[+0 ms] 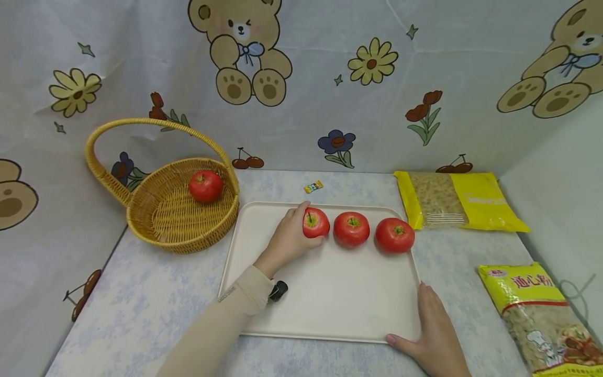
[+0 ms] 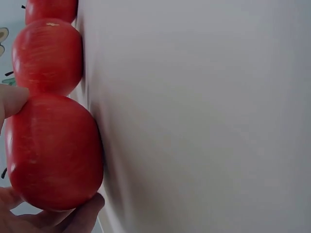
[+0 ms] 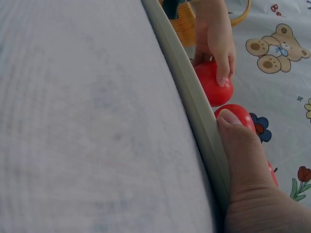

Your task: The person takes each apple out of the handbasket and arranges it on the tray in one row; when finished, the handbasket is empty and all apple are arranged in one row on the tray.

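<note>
My left hand (image 1: pixel 291 234) grips a red apple (image 2: pixel 56 153) at the back of a cream tray (image 1: pixel 330 293), thumb on its near side and fingers behind. A middle apple (image 1: pixel 351 229) and a right apple (image 1: pixel 395 235) stand on the tray in a row with it. In the left wrist view the held apple touches or nearly touches its neighbour. At the tray's front right corner rests my right hand (image 1: pixel 435 335), thumb at the front rim and straight fingers along the right side. Another apple (image 1: pixel 205 186) lies inside a wicker basket (image 1: pixel 165 242) on the left.
Beyond the tray's right side lie two yellow pasta bags, one at the back (image 1: pixel 480 201) and one nearer (image 1: pixel 537 319). A small yellow packet (image 1: pixel 313 187) lies behind the tray. The basket's tall handle (image 1: pixel 155 121) arches upward. A patterned cloth (image 1: pixel 301 125) hangs behind the table.
</note>
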Available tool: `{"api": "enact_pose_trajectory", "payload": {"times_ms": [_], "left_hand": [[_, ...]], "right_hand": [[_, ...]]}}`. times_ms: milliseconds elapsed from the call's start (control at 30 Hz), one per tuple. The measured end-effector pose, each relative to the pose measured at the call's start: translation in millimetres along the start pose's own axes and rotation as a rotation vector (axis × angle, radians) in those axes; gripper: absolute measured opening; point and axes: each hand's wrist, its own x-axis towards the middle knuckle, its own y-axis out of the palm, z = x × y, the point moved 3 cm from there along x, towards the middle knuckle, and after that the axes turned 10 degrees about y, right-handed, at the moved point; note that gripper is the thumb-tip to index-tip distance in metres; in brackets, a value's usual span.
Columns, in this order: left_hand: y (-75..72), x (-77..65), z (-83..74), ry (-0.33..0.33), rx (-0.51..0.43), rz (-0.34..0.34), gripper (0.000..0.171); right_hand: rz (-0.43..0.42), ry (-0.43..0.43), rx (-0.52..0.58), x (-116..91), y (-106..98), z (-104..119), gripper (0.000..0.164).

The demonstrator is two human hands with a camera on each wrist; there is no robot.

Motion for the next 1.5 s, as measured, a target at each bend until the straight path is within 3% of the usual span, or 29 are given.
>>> {"api": "enact_pose_trajectory", "payload": {"times_ms": [233, 400, 500, 633, 733, 833, 1000, 1200, 1333, 1500], "left_hand": [[-2.5, -3.4, 2.4, 0.009, -0.026, 0.017, 0.095], [-22.0, -18.9, -6.7, 0.057, 0.044, -0.058, 0.089], [-45.8, -32.5, -14.0, 0.123, 0.068, -0.188, 0.072], [-86.0, -48.3, -12.8, 0.215, 0.059, -0.446, 0.049], [-116.6, -56.6, 0.8, 0.214, 0.053, -0.612, 0.042], [-143.7, -60.3, 23.8, 0.133, 0.048, -0.702, 0.045], [-173.4, -54.4, 66.2, -0.049, 0.069, -0.698, 0.058], [-180.9, -42.7, 98.5, -0.203, 0.078, -0.638, 0.070], [-179.7, -34.9, 107.8, -0.256, 0.073, -0.582, 0.080], [-178.0, -23.0, 117.3, -0.273, 0.037, -0.543, 0.086]], "right_hand": [[0.041, 0.038, -0.031, 2, 1, -2, 0.151], [0.064, 0.065, -0.042, 4, 2, -3, 0.151], [0.075, 0.073, -0.043, 4, 1, -2, 0.152], [0.093, 0.090, -0.037, 4, 1, -2, 0.153], [0.097, 0.098, -0.046, 4, 1, -2, 0.153], [0.094, 0.094, -0.058, 5, 1, -2, 0.153], [0.082, 0.076, -0.059, 5, 1, -1, 0.153], [0.075, 0.069, -0.053, 4, 0, -2, 0.154], [0.091, 0.091, -0.054, 6, 2, -2, 0.154], [0.116, 0.127, -0.055, 6, 2, -2, 0.155]]}}
